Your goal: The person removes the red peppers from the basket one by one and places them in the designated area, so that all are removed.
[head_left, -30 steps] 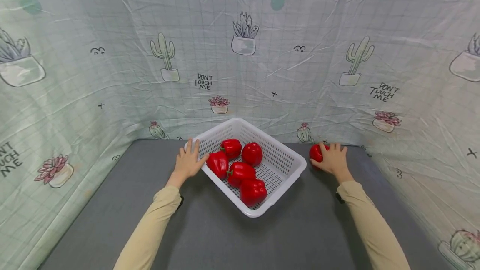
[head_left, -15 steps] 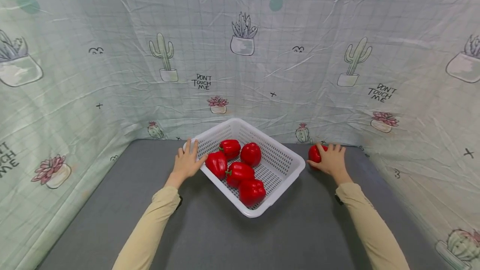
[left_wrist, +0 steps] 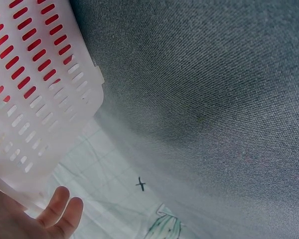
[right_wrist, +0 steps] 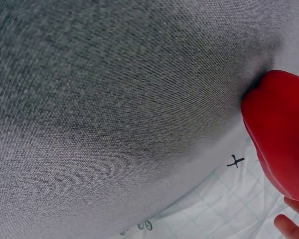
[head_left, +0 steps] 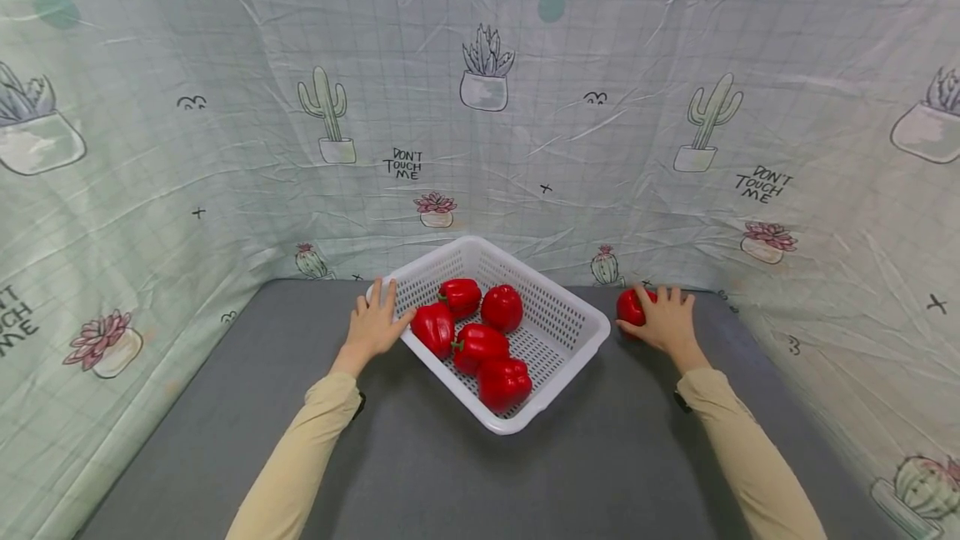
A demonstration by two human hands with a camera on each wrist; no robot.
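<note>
Because the white basket (head_left: 551, 303) sits cornerwise on the gray table (head_left: 450, 490), with five red peppers (head_left: 482, 347) inside, steady its rim lightly and avoid tipping. The left hand (head_left: 371, 327), fingers spread, touches the left corner. To the basket's right, the single red pepper (head_left: 631, 307) rests near the table's back edge; the right hand (head_left: 667, 323) holds it between thumb and forefinger, other fingers spread. Grip pressure cannot be told; seat the thumb low on the smooth side. Allow clearance from the patterned curtain (head_left: 570, 157) behind.
</note>
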